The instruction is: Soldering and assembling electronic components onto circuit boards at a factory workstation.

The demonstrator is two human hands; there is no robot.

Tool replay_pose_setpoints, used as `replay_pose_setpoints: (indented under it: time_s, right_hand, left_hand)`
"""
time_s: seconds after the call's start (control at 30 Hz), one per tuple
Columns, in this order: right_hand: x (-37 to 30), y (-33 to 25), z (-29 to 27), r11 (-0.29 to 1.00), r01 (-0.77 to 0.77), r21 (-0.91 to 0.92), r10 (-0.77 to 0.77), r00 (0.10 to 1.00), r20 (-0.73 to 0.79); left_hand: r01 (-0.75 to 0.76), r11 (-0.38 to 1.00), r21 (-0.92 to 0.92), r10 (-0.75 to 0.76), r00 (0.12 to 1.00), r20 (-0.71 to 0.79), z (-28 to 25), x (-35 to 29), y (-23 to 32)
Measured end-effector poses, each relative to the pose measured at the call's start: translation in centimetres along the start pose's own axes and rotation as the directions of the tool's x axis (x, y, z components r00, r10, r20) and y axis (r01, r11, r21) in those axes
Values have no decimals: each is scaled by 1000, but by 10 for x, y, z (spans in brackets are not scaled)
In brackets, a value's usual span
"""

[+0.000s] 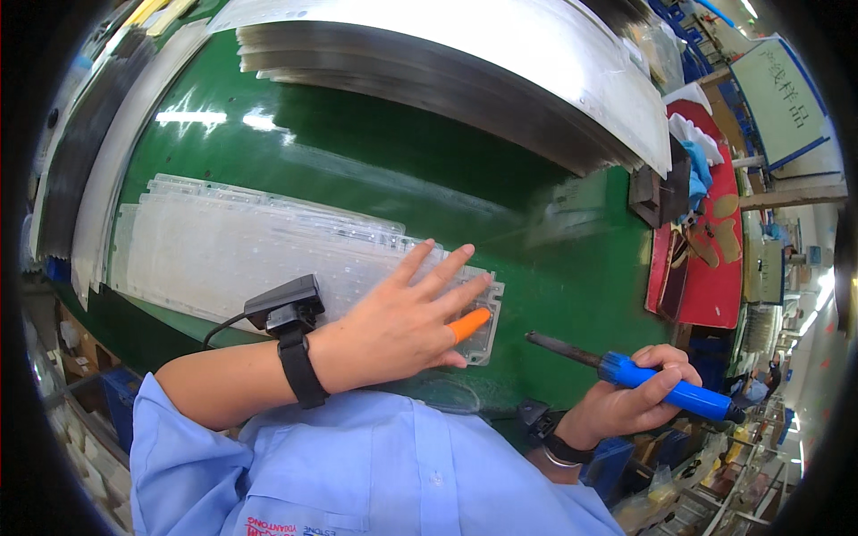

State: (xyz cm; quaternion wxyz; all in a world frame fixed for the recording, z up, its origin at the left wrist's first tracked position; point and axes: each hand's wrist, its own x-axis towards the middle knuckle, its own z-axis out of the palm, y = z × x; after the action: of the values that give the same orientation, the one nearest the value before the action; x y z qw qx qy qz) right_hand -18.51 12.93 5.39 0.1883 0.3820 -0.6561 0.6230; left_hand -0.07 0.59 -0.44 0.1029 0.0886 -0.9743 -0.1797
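My left hand (pixel 402 308) lies flat with fingers spread on the right end of a stack of thin, pale metal plates (pixel 223 255). An orange finger cot (pixel 471 325) covers one of its fingers. The top plate has small holes and notched corners, and its edge shows just past my fingertips. In my right hand (pixel 639 406) is a blue-handled file (pixel 670 389), gripped by the handle. Its dark, narrow blade points left toward the plates and stays apart from them. Both wrists carry black strapped devices.
A tall stack of larger metal sheets (pixel 465 54) stands along the far side of the green table (pixel 572 268). More sheets (pixel 98 152) rise at the left. At right are a dark metal block (pixel 660 192), a red board (pixel 715 295) and blue cloth (pixel 695 170).
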Motion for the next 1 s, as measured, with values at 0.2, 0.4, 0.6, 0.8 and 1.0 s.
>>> replay_pose_setpoints:
  time_s: [0.2,0.4,0.6,0.8,1.0]
  right_hand:
    - [-1,6,-4,1000,1,24,-1,1000,-13]
    - [-4,5,-12,1000,-8,15,9,999,-47]
    - [-2,8,-10,1000,24,-6,-25,998,-57]
    - [-4,1,-10,997,55,51,-54,998,-21]
    - [-9,-9,-13,994,38,100,-39,999,8]
  left_hand:
    - [-2,1000,-6,3,999,53,-10,8,3]
    - [152,983,100,-159,985,73,-40,-48,-18]
    - [477,821,314,-531,840,112,-56,-116,-35]
    - [421,888,188,-437,898,54,-71,-117,-45]
    - [342,892,296,-238,912,-335,-115,-18,-64]
